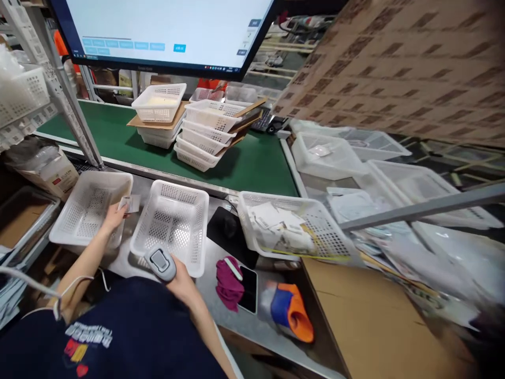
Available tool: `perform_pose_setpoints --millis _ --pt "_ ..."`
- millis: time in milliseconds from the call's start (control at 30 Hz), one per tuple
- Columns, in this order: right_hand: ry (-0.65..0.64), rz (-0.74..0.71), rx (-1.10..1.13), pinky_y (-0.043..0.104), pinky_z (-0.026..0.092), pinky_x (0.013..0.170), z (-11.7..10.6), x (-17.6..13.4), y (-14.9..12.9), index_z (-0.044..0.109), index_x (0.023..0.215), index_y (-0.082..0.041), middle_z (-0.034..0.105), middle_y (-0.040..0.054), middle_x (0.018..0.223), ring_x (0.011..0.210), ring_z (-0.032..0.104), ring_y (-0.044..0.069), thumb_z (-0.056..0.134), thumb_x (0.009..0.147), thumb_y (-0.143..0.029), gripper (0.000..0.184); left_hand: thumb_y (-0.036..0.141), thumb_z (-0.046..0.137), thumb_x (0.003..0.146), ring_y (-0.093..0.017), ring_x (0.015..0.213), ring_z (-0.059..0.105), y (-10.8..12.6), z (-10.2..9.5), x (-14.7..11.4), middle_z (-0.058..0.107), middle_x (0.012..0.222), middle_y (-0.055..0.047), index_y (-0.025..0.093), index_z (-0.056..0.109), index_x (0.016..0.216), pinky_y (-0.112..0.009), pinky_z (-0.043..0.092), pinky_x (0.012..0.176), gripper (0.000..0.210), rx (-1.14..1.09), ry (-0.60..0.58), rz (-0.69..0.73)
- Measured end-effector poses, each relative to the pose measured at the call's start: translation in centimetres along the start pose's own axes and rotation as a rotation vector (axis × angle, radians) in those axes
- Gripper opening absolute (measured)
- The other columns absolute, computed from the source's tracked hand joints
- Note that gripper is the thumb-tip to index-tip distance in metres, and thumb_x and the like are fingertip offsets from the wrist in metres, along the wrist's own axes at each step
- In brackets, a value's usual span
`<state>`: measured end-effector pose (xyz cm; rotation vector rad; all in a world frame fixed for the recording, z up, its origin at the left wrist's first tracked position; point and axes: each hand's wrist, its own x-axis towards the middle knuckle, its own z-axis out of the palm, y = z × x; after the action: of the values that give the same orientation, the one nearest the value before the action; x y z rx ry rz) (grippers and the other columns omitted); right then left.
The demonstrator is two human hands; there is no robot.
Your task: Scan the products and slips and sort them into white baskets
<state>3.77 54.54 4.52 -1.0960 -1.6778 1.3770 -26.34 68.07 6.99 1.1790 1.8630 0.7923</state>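
My left hand (pixel 115 217) is closed on a small white packet (pixel 130 203), held over the right rim of the left white basket (pixel 71 231). Print on the packet is too small to read. In my right hand (pixel 180 279) is a grey handheld barcode scanner (pixel 161 263), held above the near edge of the middle white basket (pixel 202 231). No items show inside either basket. To the right, a third white basket (pixel 246 202) holds several white paper slips and small packets (pixel 282 226).
A monitor (pixel 158 31) hangs above a green conveyor belt (pixel 260 168) bearing stacked white baskets (pixel 205 131). A black mouse pad (pixel 215 226), purple cloth (pixel 229 287), phone (pixel 248 289) and orange-blue roll (pixel 290 310) lie rightward. A cardboard box (pixel 363 316) stands at the right.
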Motion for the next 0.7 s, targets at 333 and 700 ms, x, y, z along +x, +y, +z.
perform_pose_setpoints --millis 333,700 --pt "-0.169 0.244 -0.819 0.039 0.051 0.087 -4.6 3.3 -9.5 0.057 0.16 -0.019 0.064 0.0174 0.143 0.108 0.071 0.031 0.066 0.091 -0.014 0.07 0.022 0.076 0.084 -0.022 0.067 0.078 4.5 4.9 -2.4 0.066 0.067 0.003 0.021 0.057 0.101 -0.029 0.062 0.065 0.026 -0.144 -0.473 -0.056" --pt "-0.151 0.334 -0.733 0.035 0.051 0.095 -6.6 -0.3 -3.8 0.047 0.172 -0.02 0.067 0.0162 0.142 0.124 0.073 0.034 0.062 0.089 -0.006 0.085 0.022 0.077 0.092 -0.045 0.172 0.032 3.8 3.2 1.2 0.044 0.178 -0.028 0.011 0.063 0.148 -0.056 0.032 0.14 0.058 0.326 0.128 0.149"
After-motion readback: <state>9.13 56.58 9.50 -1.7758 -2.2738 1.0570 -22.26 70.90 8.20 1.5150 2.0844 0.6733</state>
